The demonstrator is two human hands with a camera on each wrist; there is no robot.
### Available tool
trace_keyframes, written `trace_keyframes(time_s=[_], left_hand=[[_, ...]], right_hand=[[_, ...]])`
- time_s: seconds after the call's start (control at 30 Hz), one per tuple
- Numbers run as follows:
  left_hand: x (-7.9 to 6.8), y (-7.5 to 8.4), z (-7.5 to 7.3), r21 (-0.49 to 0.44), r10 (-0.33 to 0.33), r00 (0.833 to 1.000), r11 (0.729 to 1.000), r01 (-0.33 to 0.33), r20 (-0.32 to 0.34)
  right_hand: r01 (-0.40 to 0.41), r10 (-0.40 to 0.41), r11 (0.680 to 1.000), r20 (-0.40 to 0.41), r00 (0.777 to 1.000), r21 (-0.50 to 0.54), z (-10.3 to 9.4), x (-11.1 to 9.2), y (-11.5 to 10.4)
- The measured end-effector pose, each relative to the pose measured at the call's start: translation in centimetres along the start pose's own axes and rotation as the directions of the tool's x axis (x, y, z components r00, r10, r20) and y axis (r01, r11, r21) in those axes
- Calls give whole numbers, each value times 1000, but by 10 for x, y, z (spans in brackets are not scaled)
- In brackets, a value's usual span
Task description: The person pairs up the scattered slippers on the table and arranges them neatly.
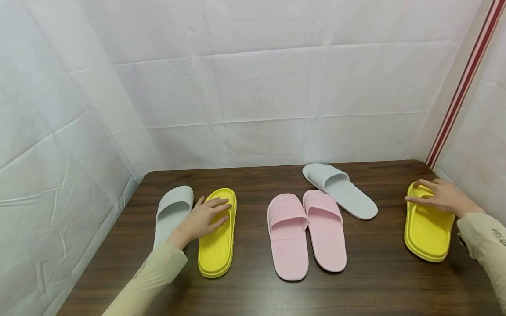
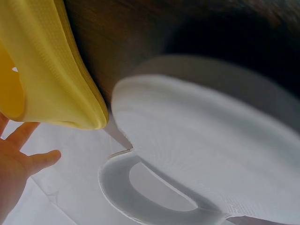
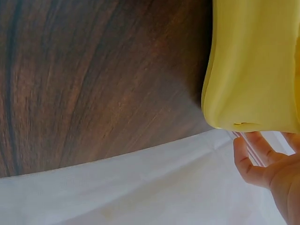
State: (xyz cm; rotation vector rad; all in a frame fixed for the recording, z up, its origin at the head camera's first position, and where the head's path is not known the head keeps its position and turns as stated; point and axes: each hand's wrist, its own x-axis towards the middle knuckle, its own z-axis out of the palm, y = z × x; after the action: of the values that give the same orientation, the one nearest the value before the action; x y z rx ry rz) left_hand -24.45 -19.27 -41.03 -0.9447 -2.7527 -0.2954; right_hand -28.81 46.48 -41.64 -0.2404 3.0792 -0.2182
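Note:
Over the front half of a yellow slipper at the left hangs my left hand, its fingers spread and nearly straight. In the left wrist view that slipper's strap shows, with the hand's fingers near its toe end. Close by on the left lies a white slipper, partly behind the wrist. At the table's right side my right hand is at the toe end of the other yellow slipper, thumb and forefinger apart and loosely bent. The right hand covers part of this slipper's strap.
Two pink slippers lie side by side mid-table. Behind them a second white slipper lies slanted, close against the right pink one. The brown wooden table meets white sheeting at the back and sides.

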Motion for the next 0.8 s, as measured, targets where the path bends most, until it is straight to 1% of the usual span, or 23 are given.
trace_keyframes(time_s=[0.2, 0.3, 0.4, 0.5, 0.63, 0.8], left_hand=[[0, 1, -2, 1, 4, 1000, 1000, -4, 0], [1, 0, -2, 5, 8, 1000, 1000, -8, -1], [1, 0, -3, 7, 9, 1000, 1000, -9, -1], [1, 0, -3, 8, 9, 1000, 1000, -9, -4], [0, 0, -2, 6, 5, 1000, 1000, -5, -4], [-2, 2, -3, -5, -6, 1000, 1000, 6, 5]], right_hand=[[76, -72, 995, -64, 995, 60, -2, -1, 3], [116, -110, 991, -91, 990, 64, -5, -1, 2], [135, -128, 989, -99, 987, 66, -8, -2, 1], [125, -120, 990, -84, 989, 62, -11, -3, -1], [87, -85, 996, -53, 995, 35, -15, -5, -5], [84, -83, 996, -48, 995, 17, -18, -6, -7]])
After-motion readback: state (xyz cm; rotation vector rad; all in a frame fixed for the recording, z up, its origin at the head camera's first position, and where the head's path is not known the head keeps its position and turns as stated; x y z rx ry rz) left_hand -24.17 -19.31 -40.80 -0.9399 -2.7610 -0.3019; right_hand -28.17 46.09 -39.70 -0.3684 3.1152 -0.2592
